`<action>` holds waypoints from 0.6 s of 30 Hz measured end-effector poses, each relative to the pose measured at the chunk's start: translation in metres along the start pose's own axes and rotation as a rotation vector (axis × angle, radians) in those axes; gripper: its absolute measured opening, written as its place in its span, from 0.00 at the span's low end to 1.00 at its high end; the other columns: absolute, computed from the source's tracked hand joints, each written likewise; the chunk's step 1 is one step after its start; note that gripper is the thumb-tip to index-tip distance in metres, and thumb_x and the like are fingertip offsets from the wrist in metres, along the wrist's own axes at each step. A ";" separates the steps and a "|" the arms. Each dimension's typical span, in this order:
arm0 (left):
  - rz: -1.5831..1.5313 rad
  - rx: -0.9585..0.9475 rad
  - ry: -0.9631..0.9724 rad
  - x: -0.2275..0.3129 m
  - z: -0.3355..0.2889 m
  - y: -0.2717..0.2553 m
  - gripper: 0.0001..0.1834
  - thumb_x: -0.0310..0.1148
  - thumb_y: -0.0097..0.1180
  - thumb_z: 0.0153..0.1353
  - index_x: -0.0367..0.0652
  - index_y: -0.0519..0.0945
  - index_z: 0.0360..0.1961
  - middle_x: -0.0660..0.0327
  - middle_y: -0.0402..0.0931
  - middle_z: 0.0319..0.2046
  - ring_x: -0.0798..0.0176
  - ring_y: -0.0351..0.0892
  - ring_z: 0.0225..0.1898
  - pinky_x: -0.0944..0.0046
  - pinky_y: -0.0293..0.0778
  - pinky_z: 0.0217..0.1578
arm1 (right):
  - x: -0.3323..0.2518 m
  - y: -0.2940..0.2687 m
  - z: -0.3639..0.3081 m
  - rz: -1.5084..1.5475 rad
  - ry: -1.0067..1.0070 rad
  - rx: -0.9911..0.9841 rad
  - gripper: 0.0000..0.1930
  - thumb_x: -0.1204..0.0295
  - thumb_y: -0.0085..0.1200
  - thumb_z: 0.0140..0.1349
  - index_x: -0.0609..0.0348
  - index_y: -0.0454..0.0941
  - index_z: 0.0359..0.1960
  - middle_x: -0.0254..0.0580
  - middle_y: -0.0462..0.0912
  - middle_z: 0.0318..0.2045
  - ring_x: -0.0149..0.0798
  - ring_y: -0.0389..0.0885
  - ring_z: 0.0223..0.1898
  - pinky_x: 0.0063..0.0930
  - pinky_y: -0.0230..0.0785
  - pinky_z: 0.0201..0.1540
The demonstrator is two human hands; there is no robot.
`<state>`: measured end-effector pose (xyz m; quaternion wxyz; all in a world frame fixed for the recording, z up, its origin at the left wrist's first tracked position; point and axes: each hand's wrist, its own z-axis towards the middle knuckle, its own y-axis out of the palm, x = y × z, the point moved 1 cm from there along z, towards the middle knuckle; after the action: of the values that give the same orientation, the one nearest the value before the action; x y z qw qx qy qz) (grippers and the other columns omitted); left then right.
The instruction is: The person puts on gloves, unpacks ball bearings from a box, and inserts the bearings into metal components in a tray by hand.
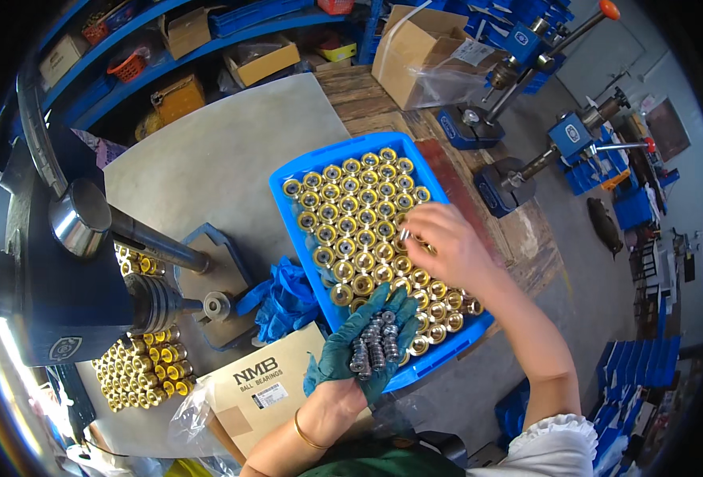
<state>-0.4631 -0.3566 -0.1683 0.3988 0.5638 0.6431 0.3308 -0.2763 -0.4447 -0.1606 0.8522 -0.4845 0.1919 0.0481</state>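
My left hand [337, 348], in a green glove, is cupped palm up over the near left edge of a blue tray [439, 362]. In that palm lie several small steel ball bearings [377, 343], some lined up in short rows. My bare right hand [451, 245] is over the tray's right side, thumb and fingers pinched on a small shiny piece that looks like a bearing [404, 234]. Rows of round brass-coloured housings [348, 226] stand upright in the tray. Many far ones have dark centres; several nearer ones look hollow. Some are hidden under my hands.
A large dark blue press [49, 310] stands at the left, near stacked brass-coloured housings [141, 374]. A crumpled blue glove [284, 300] and a cardboard box [248, 389] lie beside the tray. Smaller presses [570, 135] and an open carton [415, 63] are farther back.
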 end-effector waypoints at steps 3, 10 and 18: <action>-0.014 -0.052 -0.019 0.003 0.004 -0.003 0.22 0.31 0.45 0.66 0.39 0.66 0.60 0.52 0.62 0.61 0.53 0.59 0.64 0.54 0.58 0.65 | 0.030 0.006 -0.005 -0.273 -0.019 -0.020 0.10 0.75 0.58 0.52 0.61 0.79 0.37 0.41 0.80 0.40 0.41 0.76 0.48 0.36 0.65 0.51; -0.028 -0.075 0.033 0.007 0.001 -0.001 0.20 0.33 0.45 0.65 0.40 0.69 0.58 0.54 0.70 0.56 0.55 0.68 0.58 0.53 0.62 0.62 | -0.024 -0.015 0.000 -0.050 -0.075 -0.090 0.09 0.73 0.60 0.52 0.58 0.81 0.35 0.41 0.79 0.41 0.42 0.75 0.50 0.39 0.64 0.52; 0.032 -0.066 -0.012 -0.002 -0.001 -0.011 0.17 0.34 0.45 0.65 0.43 0.74 0.53 0.61 0.77 0.47 0.64 0.77 0.47 0.59 0.74 0.50 | -0.064 -0.033 -0.007 0.091 -0.226 -0.276 0.09 0.72 0.63 0.48 0.54 0.83 0.34 0.37 0.78 0.39 0.42 0.74 0.51 0.44 0.63 0.54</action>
<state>-0.4688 -0.3606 -0.1767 0.4157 0.5623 0.6205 0.3549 -0.3284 -0.4614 -0.1131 0.7907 -0.5791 0.1083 0.1664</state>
